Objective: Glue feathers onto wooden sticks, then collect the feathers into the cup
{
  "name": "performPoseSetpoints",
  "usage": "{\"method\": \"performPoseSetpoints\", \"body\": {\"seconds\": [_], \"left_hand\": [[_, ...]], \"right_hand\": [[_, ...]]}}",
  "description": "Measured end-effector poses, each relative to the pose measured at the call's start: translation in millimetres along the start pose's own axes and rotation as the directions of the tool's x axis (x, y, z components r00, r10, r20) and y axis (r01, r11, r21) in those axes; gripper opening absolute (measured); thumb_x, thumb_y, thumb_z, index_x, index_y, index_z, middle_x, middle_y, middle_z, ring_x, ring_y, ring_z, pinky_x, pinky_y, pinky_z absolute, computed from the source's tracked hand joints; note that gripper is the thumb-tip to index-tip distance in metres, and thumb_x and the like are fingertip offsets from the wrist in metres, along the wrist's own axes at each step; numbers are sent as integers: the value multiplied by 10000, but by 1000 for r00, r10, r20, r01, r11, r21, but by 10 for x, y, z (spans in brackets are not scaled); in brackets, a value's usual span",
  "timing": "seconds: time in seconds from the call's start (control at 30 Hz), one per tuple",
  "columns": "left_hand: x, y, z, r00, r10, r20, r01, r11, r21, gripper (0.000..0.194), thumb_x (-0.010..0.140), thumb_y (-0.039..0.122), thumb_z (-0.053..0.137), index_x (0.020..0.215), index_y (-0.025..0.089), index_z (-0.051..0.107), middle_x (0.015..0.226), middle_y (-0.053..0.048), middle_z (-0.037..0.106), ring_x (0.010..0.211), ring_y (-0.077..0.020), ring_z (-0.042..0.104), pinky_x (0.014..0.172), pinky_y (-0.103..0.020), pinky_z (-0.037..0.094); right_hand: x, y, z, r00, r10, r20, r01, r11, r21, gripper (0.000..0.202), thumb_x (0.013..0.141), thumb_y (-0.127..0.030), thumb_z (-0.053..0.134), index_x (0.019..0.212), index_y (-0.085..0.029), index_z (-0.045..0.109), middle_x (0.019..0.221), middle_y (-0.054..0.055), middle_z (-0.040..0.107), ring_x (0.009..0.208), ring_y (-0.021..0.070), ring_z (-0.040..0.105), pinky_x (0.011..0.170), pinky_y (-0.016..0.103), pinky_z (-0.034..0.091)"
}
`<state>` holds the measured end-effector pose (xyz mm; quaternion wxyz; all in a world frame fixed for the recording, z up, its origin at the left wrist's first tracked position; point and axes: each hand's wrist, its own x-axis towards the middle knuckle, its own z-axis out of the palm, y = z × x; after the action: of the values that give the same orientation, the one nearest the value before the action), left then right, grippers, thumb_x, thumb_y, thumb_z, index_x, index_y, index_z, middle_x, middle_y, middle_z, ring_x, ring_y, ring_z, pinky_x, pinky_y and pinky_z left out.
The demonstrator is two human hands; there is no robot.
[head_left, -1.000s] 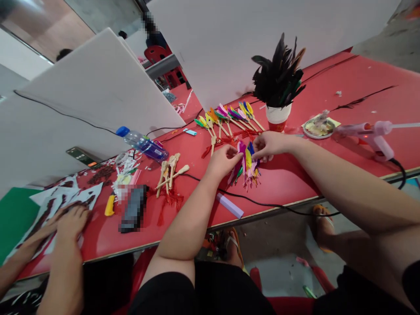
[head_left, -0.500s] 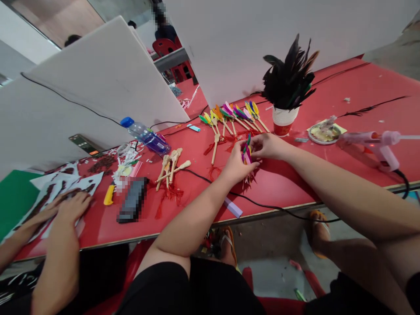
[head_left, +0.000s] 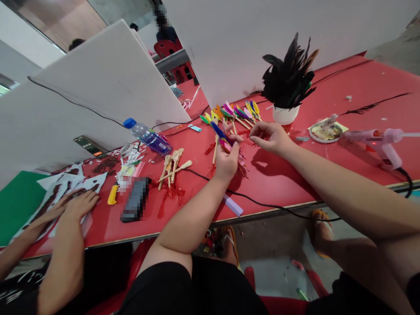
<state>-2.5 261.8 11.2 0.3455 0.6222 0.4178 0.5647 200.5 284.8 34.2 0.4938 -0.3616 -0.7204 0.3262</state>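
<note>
My left hand (head_left: 228, 159) is closed around a bunch of coloured feathers (head_left: 219, 131), blue and pink ones showing, above the red table (head_left: 278, 183). To its right, my right hand (head_left: 269, 136) hovers with thumb and forefinger nearly together; whatever lies between them, if anything, is too small to make out. Behind both hands lies a row of wooden sticks with bright feather tips (head_left: 241, 113) and red tassels. Several plain sticks with red tassels (head_left: 172, 166) lie left of my left forearm.
A cup (head_left: 285, 114) of dark feathers stands behind my right hand. The pink glue gun (head_left: 377, 142) and a dish (head_left: 324, 132) are right. Left are a bottle (head_left: 151, 138), yellow cutter (head_left: 112, 194), dark case (head_left: 136, 199) and another person's hands (head_left: 80, 205). A black cable (head_left: 256, 201) crosses the front.
My hands have moved apart. The left has turned and shifted slightly left with the feathers, whose blue tips now point up and left. The right has let go of the bunch.
</note>
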Motion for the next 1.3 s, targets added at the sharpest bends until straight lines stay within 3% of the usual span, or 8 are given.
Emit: {"method": "performPoseSetpoints", "body": {"seconds": [0.1,0.2,0.3,0.53,0.77,1.0,1.17,1.3], "left_hand": [[-23,31,-30,970,239,-33,-241,965,-98,421,1096,540,707,1412,269,647,1025,-43,774,1012,-214,786,1070,-399,627],[-33,39,-30,946,324,30,-316,936,-157,378,1084,555,732,1314,258,689,991,-46,776,978,-212,789,1049,-407,632],[-33,4,-8,948,306,88,-285,939,-192,363,1075,557,746,1272,256,704,981,-46,787,968,-208,803,1015,-387,638],[-38,-121,-14,964,194,180,-158,967,-198,499,990,612,832,1300,247,694,982,-43,814,996,-220,825,1064,-412,633],[0,-224,5,987,73,144,-49,985,-167,550,914,691,872,1161,214,752,989,-87,842,914,-239,833,909,-401,678],[0,-106,43,965,158,209,-142,986,-91,573,900,742,857,1111,217,762,995,-84,804,1005,-251,814,970,-410,652],[-19,20,45,958,260,124,-253,965,-64,563,915,761,835,990,221,697,835,-18,695,790,-188,721,828,-365,626],[-14,7,35,948,281,147,-275,959,-63,531,956,740,805,949,231,652,817,-15,665,737,-181,666,770,-370,612]], "right_hand": [[17,61,1,997,-31,68,32,999,-6,263,895,-449,806,899,-196,735,733,27,710,633,155,586,603,304,447],[22,104,-3,986,-14,169,10,1000,24,284,897,-458,822,917,-186,740,714,11,686,615,141,552,596,298,429],[24,111,-27,969,0,247,-10,999,36,318,897,-476,840,962,-177,754,719,6,685,627,139,547,603,297,423],[36,141,-37,964,-8,264,-1,999,32,308,896,-470,827,947,-179,740,750,12,706,660,139,564,622,292,426],[-33,51,45,995,-93,31,88,987,135,360,938,-480,831,1144,-206,721,918,38,677,839,193,645,637,283,459],[-19,36,64,963,-270,15,269,960,73,446,954,-643,830,1102,-239,712,1055,73,643,933,230,633,660,316,493],[-33,-8,73,917,-393,71,390,919,58,503,961,-680,824,1209,-252,732,1159,96,658,1039,256,640,730,335,518],[-41,-12,68,912,-400,94,398,916,46,548,954,-715,824,1234,-252,737,1171,93,665,1035,245,633,734,320,503]]}}
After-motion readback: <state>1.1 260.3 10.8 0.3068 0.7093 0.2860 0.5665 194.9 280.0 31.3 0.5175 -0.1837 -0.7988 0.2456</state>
